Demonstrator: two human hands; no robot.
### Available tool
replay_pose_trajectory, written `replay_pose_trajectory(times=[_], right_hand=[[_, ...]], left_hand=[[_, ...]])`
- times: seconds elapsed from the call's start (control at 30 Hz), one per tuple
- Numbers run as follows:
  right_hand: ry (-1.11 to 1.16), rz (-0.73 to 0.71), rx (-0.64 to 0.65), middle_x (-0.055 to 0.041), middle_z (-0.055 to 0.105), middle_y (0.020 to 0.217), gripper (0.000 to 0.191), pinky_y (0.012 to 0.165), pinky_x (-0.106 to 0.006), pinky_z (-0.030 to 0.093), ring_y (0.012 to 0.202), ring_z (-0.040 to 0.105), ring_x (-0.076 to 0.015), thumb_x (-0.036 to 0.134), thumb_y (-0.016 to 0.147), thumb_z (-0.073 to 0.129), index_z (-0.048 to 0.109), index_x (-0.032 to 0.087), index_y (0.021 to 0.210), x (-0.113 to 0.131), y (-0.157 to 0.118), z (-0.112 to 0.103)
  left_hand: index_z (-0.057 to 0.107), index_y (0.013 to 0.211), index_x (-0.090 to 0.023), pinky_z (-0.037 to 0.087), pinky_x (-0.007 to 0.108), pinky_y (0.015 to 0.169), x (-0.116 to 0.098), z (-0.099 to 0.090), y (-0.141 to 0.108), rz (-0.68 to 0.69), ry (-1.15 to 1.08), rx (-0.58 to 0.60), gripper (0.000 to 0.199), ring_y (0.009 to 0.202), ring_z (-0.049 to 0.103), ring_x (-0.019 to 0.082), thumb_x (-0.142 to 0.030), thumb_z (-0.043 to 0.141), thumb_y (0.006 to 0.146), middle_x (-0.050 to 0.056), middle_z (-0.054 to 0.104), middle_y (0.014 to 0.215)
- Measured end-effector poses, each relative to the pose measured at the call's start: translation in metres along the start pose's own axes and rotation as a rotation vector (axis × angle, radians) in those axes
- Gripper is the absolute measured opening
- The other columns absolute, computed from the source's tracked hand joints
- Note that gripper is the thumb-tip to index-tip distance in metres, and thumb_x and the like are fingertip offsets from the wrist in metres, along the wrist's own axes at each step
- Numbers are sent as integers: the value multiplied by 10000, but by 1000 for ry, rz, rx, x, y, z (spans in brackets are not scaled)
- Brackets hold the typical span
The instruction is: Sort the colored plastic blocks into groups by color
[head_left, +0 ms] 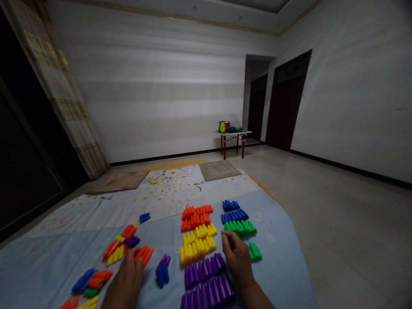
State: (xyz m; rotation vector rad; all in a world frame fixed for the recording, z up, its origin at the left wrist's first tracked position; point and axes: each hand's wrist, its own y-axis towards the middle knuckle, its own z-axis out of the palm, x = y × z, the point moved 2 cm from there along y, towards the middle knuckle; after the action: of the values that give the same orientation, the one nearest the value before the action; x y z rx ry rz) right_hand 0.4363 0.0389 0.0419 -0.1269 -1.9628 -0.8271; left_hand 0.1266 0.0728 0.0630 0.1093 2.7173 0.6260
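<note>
At lower left, my left hand (126,281) reaches over the blue cloth with fingers extended, beside a few tapered orange plastic pieces (144,255). Its fingertips seem to touch them. My right hand (237,257) is closed in a pinch; whatever lies between the fingers is hidden. It hovers just below a row of green pieces (240,228), with more green pieces (255,252) to its right. Left of it lie rows of yellow pieces (198,245) and purple pieces (207,281). A blue and purple cluster (162,271) rests between the hands.
Orange rows (196,218) and blue rows (234,216) lie farther back. Mixed-colour piles (92,281) spread at left, with two blue pieces (144,217) behind. Two mats (220,170) lie at the cloth's far edge. A small table (233,132) holding bags stands near the wall.
</note>
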Motion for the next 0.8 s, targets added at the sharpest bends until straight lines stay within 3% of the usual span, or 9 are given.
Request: replay_pose_trajectory(times=[0.1, 0.3, 0.53, 0.8], right_hand=[[1, -3, 2, -51, 665, 692, 321, 574, -208, 464, 585, 597, -140, 399, 858, 441, 654, 160, 829, 2, 1, 0], [3, 11, 20, -53, 661, 685, 339, 557, -211, 462, 584, 592, -147, 423, 859, 437, 650, 160, 839, 0, 0, 1], [23, 37, 59, -46, 656, 686, 347, 567, -214, 470, 588, 594, -147, 439, 854, 442, 650, 162, 867, -6, -3, 4], [5, 46, 78, -53, 673, 716, 333, 583, -219, 479, 611, 614, -157, 437, 846, 456, 654, 170, 866, -7, -4, 5]], left_hand=[[457, 1067, -215, 481, 350, 844, 3, 11, 2, -143, -161, 73, 320, 1007, 602, 212, -346, 316, 811, 86, 611, 1106], [463, 1108, -170, 480, 394, 853, -5, 33, -9, -269, -356, 27, 476, 1006, 594, 243, -485, 296, 792, 126, 594, 1116], [501, 1114, -151, 489, 387, 842, -24, 40, -26, -277, -417, 13, 510, 1025, 577, 245, -496, 329, 780, 121, 588, 1138], [519, 1082, -175, 515, 365, 767, -18, 43, -33, -285, -476, -59, 467, 1004, 570, 235, -506, 379, 783, 109, 568, 1122]])
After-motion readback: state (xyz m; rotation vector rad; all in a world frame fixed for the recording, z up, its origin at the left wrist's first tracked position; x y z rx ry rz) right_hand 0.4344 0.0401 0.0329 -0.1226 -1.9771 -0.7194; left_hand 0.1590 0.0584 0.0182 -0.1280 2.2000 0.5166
